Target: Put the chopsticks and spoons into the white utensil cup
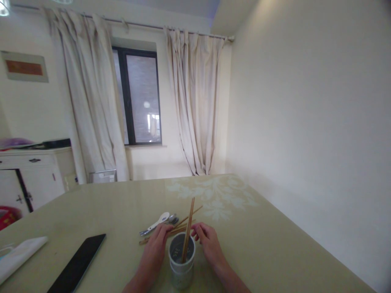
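Note:
A pale cylindrical cup (181, 270) with small holes in its floor stands upright between my hands. Two wooden chopsticks (188, 224) lean up out of it. More chopsticks (181, 230) lie crosswise on the table behind the cup. My left hand (156, 244) is closed over these lying chopsticks, their ends poking out on both sides of it. To the right of the cup is my right hand (209, 244), its fingers loosely bent and slightly apart, close to the chopsticks with nothing visible held. Beyond my left hand lie a white spoon (160, 220) and metal spoons (173, 219).
A black phone-like slab (77, 262) and a white packet (23, 256) lie on the left of the greenish table (275, 252). A wall (305, 122) runs along the table's right side. A white cabinet (39, 175) and curtains (91, 101) stand behind.

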A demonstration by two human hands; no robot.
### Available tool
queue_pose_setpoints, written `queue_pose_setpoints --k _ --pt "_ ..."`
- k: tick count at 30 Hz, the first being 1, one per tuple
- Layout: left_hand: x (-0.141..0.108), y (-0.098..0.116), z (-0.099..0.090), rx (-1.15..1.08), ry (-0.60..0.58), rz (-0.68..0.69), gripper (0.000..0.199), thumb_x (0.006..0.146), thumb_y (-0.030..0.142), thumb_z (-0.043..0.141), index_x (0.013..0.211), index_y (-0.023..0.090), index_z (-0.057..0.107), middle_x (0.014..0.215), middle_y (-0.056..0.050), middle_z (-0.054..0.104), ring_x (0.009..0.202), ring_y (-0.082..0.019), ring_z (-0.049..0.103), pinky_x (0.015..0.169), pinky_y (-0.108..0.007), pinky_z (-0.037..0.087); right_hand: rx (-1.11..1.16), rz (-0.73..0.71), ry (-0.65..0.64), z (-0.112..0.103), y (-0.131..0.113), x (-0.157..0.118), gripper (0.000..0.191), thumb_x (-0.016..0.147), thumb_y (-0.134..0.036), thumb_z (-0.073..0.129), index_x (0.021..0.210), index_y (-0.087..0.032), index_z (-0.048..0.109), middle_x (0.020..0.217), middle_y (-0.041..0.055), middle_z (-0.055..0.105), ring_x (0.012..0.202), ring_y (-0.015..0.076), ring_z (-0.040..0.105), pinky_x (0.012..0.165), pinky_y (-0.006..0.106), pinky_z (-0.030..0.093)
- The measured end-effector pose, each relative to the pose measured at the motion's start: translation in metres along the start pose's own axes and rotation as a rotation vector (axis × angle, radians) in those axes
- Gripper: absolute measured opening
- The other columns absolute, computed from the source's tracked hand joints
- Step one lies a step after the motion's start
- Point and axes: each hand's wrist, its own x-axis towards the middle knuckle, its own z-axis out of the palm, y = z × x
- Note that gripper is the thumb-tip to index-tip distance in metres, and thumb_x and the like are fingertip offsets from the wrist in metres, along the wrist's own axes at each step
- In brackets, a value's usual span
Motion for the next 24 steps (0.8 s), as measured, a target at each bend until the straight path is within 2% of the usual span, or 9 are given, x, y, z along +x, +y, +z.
queue_pose_setpoints --k 4,8,10,12,15,18,21,24 --pt "-0.004 0.022 0.000 -0.030 -0.094 0.112 0.026 0.096 0.027 0.061 0.116 0.032 0.077 0.119 -0.005 0.079 0.115 -0.024 0.074 0.103 -0.036 0.060 0.091 0.077 -0.073 0.006 0.011 0.003 0.063 0.073 -0.080 0.080 0.090 -0.020 0.085 0.081 0.0073 0.081 0.073 0.0253 0.070 0.064 0.032 0.047" --pt "-0.006 0.029 -0.001 -0.014 -0.111 0.134 0.030 0.098 0.026 0.060 0.122 0.033 0.077 0.125 -0.006 0.078 0.120 -0.025 0.073 0.106 -0.037 0.059 0.198 0.080 -0.075 0.014 0.008 0.002 0.063 0.069 -0.077 0.086 0.091 -0.019 0.083 0.085 0.0085 0.082 0.081 0.0283 0.074 0.070 0.034 0.053" --pt "-0.005 0.023 0.000 0.040 -0.072 0.119 0.037 0.099 0.023 0.055 0.128 0.033 0.075 0.128 -0.005 0.078 0.122 -0.025 0.072 0.108 -0.037 0.058 0.213 0.040 -0.001 0.012 0.000 0.003 0.062 0.075 -0.078 0.081 0.093 -0.019 0.080 0.089 0.0098 0.082 0.083 0.0280 0.075 0.071 0.034 0.055" --pt "-0.004 0.013 0.000 0.145 -0.024 0.087 0.039 0.100 0.020 0.050 0.126 0.032 0.076 0.126 -0.006 0.079 0.120 -0.025 0.072 0.107 -0.039 0.058 0.229 -0.021 0.135 0.003 -0.012 0.006 0.059 0.081 -0.077 0.077 0.095 -0.019 0.076 0.093 0.0110 0.083 0.082 0.0267 0.076 0.072 0.034 0.056" --pt "-0.002 -0.005 0.000 0.335 0.010 0.034 0.036 0.102 0.021 0.046 0.112 0.029 0.080 0.117 -0.007 0.080 0.114 -0.026 0.072 0.103 -0.041 0.057 0.250 -0.141 0.387 -0.024 -0.029 0.014 0.057 0.084 -0.075 0.076 0.096 -0.019 0.072 0.092 0.0100 0.081 0.078 0.0239 0.075 0.073 0.035 0.057" --pt "-0.002 -0.019 -0.002 0.418 -0.007 0.003 0.030 0.100 0.023 0.051 0.106 0.029 0.080 0.115 -0.006 0.080 0.114 -0.026 0.071 0.102 -0.041 0.054 0.283 -0.209 0.552 -0.052 -0.041 0.020 0.055 0.084 -0.071 0.078 0.102 -0.019 0.071 0.088 0.0071 0.080 0.077 0.0222 0.073 0.074 0.035 0.058" --pt "-0.002 -0.024 -0.003 0.403 -0.051 -0.005 0.025 0.098 0.025 0.055 0.099 0.031 0.079 0.110 -0.004 0.080 0.111 -0.025 0.072 0.099 -0.037 0.054 0.353 -0.197 0.557 -0.063 -0.047 0.021 0.054 0.080 -0.070 0.082 0.097 -0.020 0.071 0.080 0.0040 0.076 0.072 0.0204 0.070 0.071 0.033 0.057" --pt "0.000 -0.024 -0.003 0.398 -0.071 -0.028 0.023 0.098 0.027 0.056 0.094 0.029 0.078 0.106 -0.004 0.080 0.107 -0.026 0.073 0.097 -0.038 0.054 0.399 -0.190 0.457 -0.056 -0.052 0.017 0.052 0.080 -0.069 0.084 0.094 -0.020 0.072 0.076 0.0035 0.075 0.070 0.0202 0.068 0.068 0.032 0.057"
